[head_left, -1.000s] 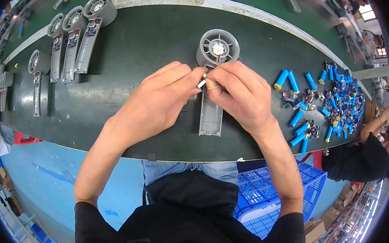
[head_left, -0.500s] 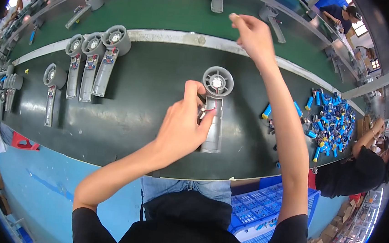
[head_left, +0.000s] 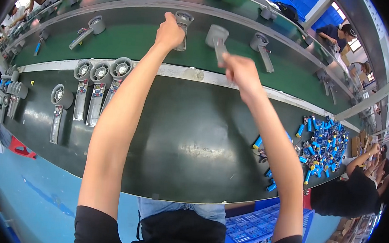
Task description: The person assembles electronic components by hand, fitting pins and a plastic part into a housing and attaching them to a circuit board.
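Note:
Both my arms reach over the bench to the green belt. My left hand (head_left: 170, 33) is closed at the side of a grey handheld-fan housing (head_left: 181, 43), which has a round ringed head and a long open handle. Its fingertips are partly hidden. To the right, my right hand (head_left: 244, 74) grips the handle end of a second grey fan housing (head_left: 217, 35). That housing is smeared by motion, with its round head pointing away from me.
Several fan housings with small circuit boards (head_left: 97, 96) lie on the dark bench (head_left: 186, 166) at left. A heap of blue cylindrical cells with wires (head_left: 325, 148) lies at right. Another housing (head_left: 264, 54) rests on the belt (head_left: 132, 43). A blue crate (head_left: 250, 224) stands below the bench edge.
My left hand has gone from the bench middle forward to the belt, and the housing there has left the bench. My right hand has come nearer and now holds a housing. The view has tilted up.

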`<state>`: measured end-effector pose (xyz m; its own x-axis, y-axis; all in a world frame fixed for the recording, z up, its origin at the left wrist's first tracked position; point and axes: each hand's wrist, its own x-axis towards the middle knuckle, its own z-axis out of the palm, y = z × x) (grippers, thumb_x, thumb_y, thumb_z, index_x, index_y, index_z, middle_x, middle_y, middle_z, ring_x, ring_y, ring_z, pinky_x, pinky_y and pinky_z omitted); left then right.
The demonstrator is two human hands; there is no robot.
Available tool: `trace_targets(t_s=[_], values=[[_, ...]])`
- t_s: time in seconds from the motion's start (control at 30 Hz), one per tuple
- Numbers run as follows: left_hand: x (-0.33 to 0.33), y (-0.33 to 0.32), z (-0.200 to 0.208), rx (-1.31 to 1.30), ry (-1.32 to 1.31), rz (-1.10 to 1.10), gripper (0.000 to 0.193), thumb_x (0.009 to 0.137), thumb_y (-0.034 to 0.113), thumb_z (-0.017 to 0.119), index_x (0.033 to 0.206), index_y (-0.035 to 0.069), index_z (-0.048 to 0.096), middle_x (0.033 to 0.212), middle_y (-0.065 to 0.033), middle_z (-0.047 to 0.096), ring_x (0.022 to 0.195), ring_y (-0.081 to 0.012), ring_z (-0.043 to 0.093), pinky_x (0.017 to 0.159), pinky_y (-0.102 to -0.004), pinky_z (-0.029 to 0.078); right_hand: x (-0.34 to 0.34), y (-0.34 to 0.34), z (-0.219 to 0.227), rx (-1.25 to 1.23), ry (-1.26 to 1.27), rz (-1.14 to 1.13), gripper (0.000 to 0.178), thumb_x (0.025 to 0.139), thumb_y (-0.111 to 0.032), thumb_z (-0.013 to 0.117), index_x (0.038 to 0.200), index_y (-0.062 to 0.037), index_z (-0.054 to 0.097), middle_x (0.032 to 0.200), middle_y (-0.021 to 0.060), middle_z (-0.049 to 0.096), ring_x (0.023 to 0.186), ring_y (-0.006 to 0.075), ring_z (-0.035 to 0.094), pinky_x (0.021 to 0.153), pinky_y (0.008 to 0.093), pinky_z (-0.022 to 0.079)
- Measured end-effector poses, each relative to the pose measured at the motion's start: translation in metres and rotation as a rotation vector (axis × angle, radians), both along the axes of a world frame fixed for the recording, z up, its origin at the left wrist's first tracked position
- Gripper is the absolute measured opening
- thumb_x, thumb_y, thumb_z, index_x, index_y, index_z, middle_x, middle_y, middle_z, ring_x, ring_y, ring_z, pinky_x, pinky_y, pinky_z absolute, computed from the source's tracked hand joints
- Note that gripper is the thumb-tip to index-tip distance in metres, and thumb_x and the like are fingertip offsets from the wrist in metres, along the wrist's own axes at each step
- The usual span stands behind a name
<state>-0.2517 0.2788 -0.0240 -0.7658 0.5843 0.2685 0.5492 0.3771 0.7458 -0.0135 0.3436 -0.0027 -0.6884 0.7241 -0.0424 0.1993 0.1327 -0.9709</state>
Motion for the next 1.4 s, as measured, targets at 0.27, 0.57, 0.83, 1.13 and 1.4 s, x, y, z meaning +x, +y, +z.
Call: trace_targets(t_s=[0.27,0.57,0.83,1.13,1.4], values=[[-0.007,-0.003,-0.010,-0.367,0.598,0.148,0.034,0.090,0.020,0.062,0.121,0.010,0.058,0.121,-0.0160,0.067,0.117,-0.0374,0.059,0.091,-0.0522,0.048,0.129,-0.161,-0.002,-0.360,-0.103,-0.099,0.030,0.096,-0.022,0.070,0.111,0.0033,0.068,0.077,-0.0003,0.066,0.055,0.0030,0.054,0.048,0.0198,0.043],[0.173,-0.142,0.017,0.012,0.187,-0.580,0.050,0.088,0.030,0.072,0.129,0.005,0.061,0.125,-0.0163,0.062,0.120,-0.0310,0.058,0.106,-0.0389,0.042,0.204,-0.076,0.012,0.701,-0.320,-0.268,0.020,0.092,-0.015,0.067,0.104,0.0001,0.072,0.082,0.0066,0.062,0.064,0.0129,0.053,0.061,0.0283,0.045],[0.176,-0.142,-0.010,0.142,0.244,-0.579,0.045,0.086,0.020,0.074,0.125,0.004,0.060,0.130,-0.0155,0.056,0.117,-0.0342,0.055,0.101,-0.0423,0.044,0.235,-0.087,0.021,0.768,-0.519,-0.051,0.033,0.079,-0.019,0.080,0.105,-0.0006,0.071,0.095,0.0110,0.063,0.085,0.0254,0.062,0.079,0.0369,0.051],[0.180,-0.144,-0.012,0.144,0.289,-0.561,0.040,0.085,0.020,0.075,0.120,0.005,0.064,0.133,-0.0164,0.054,0.118,-0.0341,0.054,0.100,-0.0429,0.041,0.228,-0.092,0.023,0.806,-0.392,-0.207,0.022,0.078,-0.001,0.076,0.098,-0.0015,0.068,0.091,0.0079,0.066,0.082,0.0215,0.063,0.075,0.0316,0.051],[0.215,-0.155,0.038,0.389,0.163,-0.872,0.051,0.077,0.007,0.078,0.126,0.004,0.063,0.124,-0.0154,0.063,0.112,-0.0329,0.061,0.094,-0.0404,0.049,0.187,-0.116,0.058,1.230,-0.166,-0.022,0.035,0.069,0.005,0.075,0.102,-0.0039,0.070,0.093,0.0082,0.069,0.078,0.0224,0.064,0.070,0.0325,0.051]])
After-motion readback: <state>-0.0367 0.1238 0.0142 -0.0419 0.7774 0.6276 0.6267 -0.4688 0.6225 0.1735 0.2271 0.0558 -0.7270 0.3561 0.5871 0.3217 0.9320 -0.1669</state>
